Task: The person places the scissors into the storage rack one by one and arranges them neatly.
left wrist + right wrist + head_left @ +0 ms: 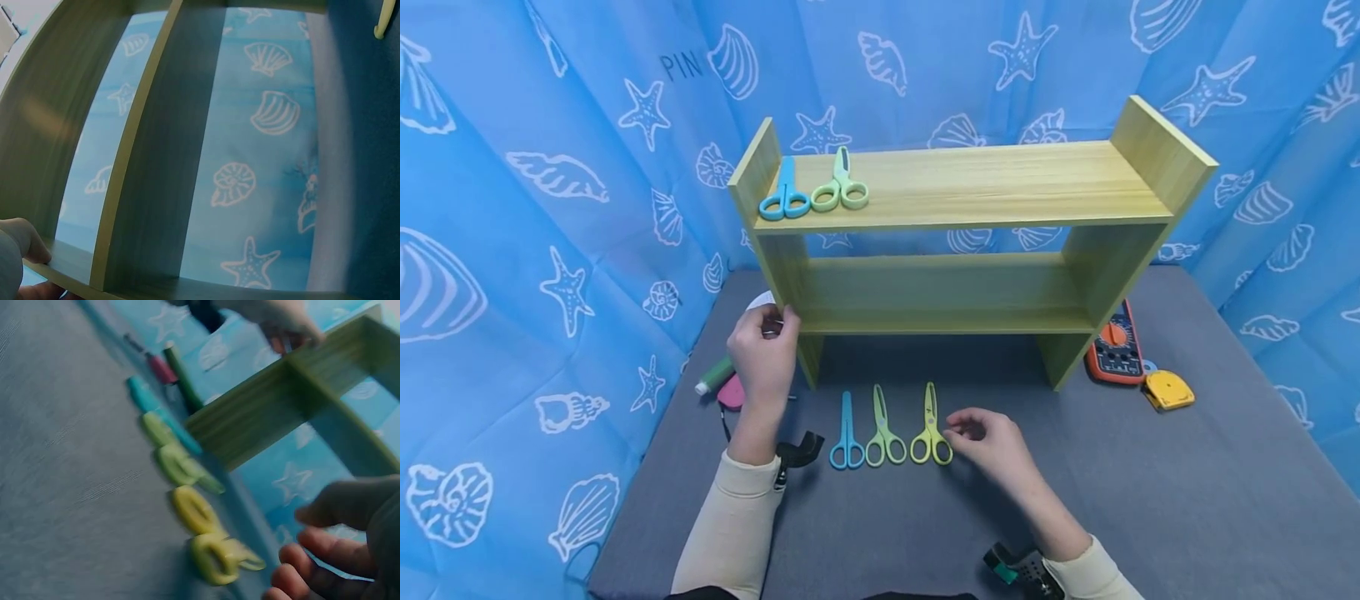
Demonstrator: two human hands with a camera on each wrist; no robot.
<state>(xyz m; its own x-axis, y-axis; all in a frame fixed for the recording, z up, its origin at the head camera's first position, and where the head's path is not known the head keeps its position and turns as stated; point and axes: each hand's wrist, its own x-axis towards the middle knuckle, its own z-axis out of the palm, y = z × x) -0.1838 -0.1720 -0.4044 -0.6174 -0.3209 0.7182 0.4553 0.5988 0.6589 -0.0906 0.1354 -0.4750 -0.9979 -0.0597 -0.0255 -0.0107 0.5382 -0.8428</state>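
Observation:
My left hand (763, 354) grips the front edge of the left side panel of a wooden shelf (940, 323); the left wrist view has the thumb (32, 245) on the panel's inner face and fingers on its outer side. On the table in front lie blue scissors (847, 425), green scissors (880, 421) and yellow scissors (930, 421), handles towards me. Just right of the yellow handles is my right hand (996, 448), fingers loosely bent, holding nothing. Blue scissors (787, 185) and pale green scissors (841, 179) sit at the left of the top board.
Behind the left panel are a green tube (717, 375) and a pink object (732, 392). A red multimeter (1116, 350) and a yellow tape measure (1168, 390) lie right of the shelf. A blue curtain (587, 208) hangs around the grey table (1195, 492).

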